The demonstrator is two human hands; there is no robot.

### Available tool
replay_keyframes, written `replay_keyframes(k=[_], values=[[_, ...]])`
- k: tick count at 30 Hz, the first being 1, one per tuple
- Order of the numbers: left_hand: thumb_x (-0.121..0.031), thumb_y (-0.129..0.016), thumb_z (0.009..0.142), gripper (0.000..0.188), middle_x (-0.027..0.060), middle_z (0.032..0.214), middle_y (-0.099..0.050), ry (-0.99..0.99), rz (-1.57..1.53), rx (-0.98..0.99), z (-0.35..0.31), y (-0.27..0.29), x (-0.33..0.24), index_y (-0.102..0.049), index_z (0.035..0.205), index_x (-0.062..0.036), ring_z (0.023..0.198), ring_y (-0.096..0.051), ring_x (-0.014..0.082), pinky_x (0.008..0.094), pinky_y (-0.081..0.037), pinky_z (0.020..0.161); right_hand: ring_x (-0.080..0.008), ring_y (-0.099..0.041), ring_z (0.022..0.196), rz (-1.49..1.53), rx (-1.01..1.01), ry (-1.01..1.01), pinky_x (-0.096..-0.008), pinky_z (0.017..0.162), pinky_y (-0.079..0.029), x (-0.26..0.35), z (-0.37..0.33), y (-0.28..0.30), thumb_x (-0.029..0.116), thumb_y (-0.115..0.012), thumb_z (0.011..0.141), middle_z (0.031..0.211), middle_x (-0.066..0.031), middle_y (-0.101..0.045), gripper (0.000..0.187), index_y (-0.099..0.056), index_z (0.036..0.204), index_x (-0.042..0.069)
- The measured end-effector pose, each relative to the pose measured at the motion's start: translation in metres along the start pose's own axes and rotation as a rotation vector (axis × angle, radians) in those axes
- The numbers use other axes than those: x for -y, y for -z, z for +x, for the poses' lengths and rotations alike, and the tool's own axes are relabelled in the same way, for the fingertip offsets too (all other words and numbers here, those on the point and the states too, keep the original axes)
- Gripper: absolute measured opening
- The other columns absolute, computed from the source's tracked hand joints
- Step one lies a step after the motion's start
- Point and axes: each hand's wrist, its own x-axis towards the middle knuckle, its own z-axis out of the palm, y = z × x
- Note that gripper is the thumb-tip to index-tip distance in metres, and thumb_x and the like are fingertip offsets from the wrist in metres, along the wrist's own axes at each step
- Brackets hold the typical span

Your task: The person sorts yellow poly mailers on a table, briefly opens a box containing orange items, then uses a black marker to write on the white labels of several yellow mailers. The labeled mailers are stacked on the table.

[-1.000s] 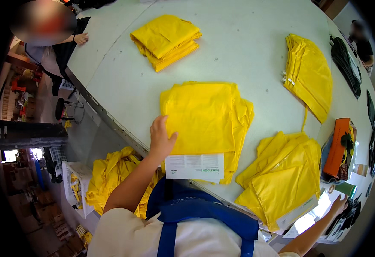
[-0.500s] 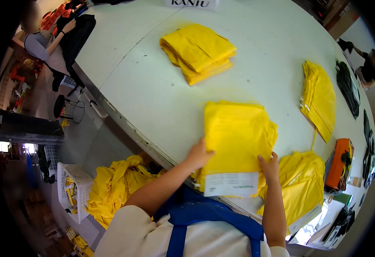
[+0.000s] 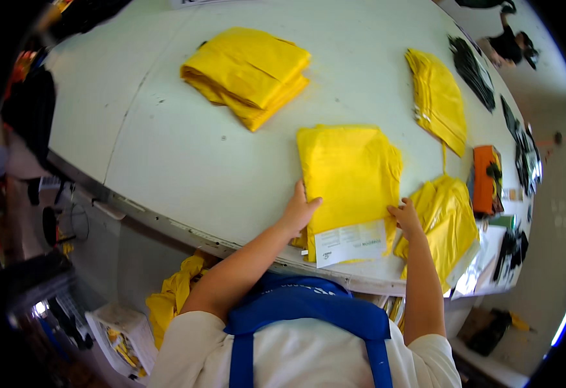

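A folded yellow garment (image 3: 347, 174) of smooth fabric lies on the pale table in front of me. Near its lower edge is a white printed sheet (image 3: 351, 244), slightly tilted. My left hand (image 3: 302, 210) grips the garment's left side, thumb on top and fingers along the edge. At the lower right side my right hand (image 3: 407, 216) pinches the edge beside the sheet. Close to that hand a second yellow piece (image 3: 441, 223) lies loosely spread, with a pale sheet at its lower end.
A thicker yellow folded bundle (image 3: 247, 74) lies farther left on the table (image 3: 179, 168). At the right are a gathered yellow piece (image 3: 437, 100), dark bundles (image 3: 471, 72) and an orange box (image 3: 487, 178). Below the left table edge stand yellow fabric (image 3: 173, 294) and a white crate (image 3: 125, 339).
My view has turned, so the table and its things sit higher and farther left in the picture. Both hands stay at the garment's sides.
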Motion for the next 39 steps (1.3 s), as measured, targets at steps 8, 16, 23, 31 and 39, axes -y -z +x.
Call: replay_keyframes(k=[8,16,23,31,39], values=[[-0.006,-0.051,0.091,0.062,0.0164,0.125,-0.051,0.072,0.34,0.015,-0.01,0.015,-0.018,-0.021,0.146,-0.009,0.115,-0.05,0.0258,0.0346,-0.039,0.098,-0.0323,-0.06,0.101,-0.167,-0.107,0.08,-0.0363,0.085,-0.047,-0.028,-0.029,-0.025,0.035,-0.066,0.08,0.116,-0.0235,-0.058,0.062,-0.046,0.123,-0.005],[-0.013,-0.049,0.093,0.059,0.0171,0.121,-0.053,0.288,0.27,-0.022,-0.005,0.009,-0.02,-0.022,0.146,-0.012,0.11,-0.053,0.0257,0.036,-0.041,0.094,-0.0223,-0.06,0.092,0.421,0.145,-0.067,-0.0338,0.078,-0.049,-0.033,-0.022,-0.016,0.029,-0.065,0.084,0.106,-0.0149,-0.062,0.052,-0.05,0.12,-0.005],[-0.014,-0.045,0.096,0.043,0.0153,0.118,-0.054,0.278,0.111,-0.061,-0.002,0.003,-0.019,-0.032,0.136,-0.0026,0.106,-0.054,0.0227,0.0346,-0.042,0.093,-0.0204,-0.061,0.091,0.555,0.271,0.061,-0.0323,0.08,-0.048,-0.019,-0.026,-0.005,0.02,-0.062,0.087,0.108,-0.0126,-0.062,0.043,-0.05,0.12,-0.004],[-0.018,-0.051,0.093,0.047,0.0183,0.115,-0.056,-0.004,0.322,-0.127,0.016,-0.017,-0.016,-0.037,0.134,-0.0021,0.107,-0.054,0.0285,0.0366,-0.042,0.093,-0.023,-0.058,0.098,0.436,0.067,0.267,-0.034,0.085,-0.046,-0.017,0.006,0.022,0.016,-0.063,0.085,0.109,-0.0153,-0.059,0.05,-0.043,0.125,-0.005],[-0.018,-0.062,0.083,0.059,0.0202,0.132,-0.039,-0.151,0.794,-0.42,0.008,0.03,-0.02,-0.036,0.135,-0.0034,0.113,-0.049,0.0318,0.0395,-0.042,0.095,-0.0413,-0.038,0.121,-0.377,-0.429,0.756,-0.0464,0.102,-0.033,-0.024,0.008,-0.005,0.019,-0.069,0.076,0.134,-0.023,-0.037,0.069,-0.035,0.133,0.003]])
